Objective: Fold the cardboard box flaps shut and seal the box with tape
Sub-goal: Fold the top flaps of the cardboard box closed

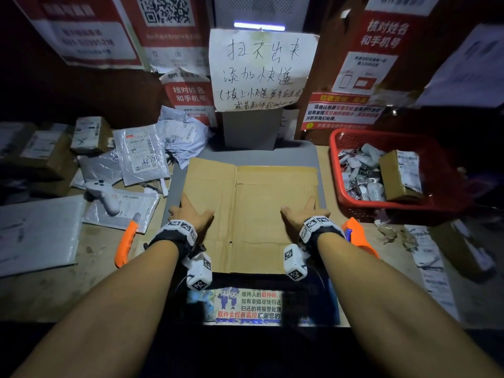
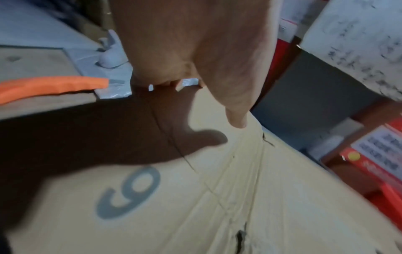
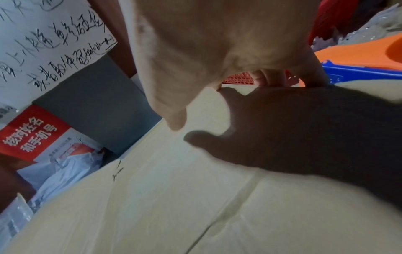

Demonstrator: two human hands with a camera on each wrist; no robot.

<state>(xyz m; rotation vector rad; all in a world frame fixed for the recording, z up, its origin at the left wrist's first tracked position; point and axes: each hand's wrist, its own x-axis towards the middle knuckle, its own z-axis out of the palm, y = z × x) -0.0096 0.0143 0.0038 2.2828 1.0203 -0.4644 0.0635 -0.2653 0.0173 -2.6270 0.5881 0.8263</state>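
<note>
The flattened cardboard box (image 1: 259, 208) lies mid-bench, flap ends toward the near and far edges, with the left hand (image 1: 191, 215) and right hand (image 1: 304, 214) spread, fingertips on its side edges.

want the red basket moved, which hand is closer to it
Right. The right hand sits at the cardboard's right edge, next to the red basket; the left hand is at the cardboard's left edge, the whole sheet farther away.
</note>
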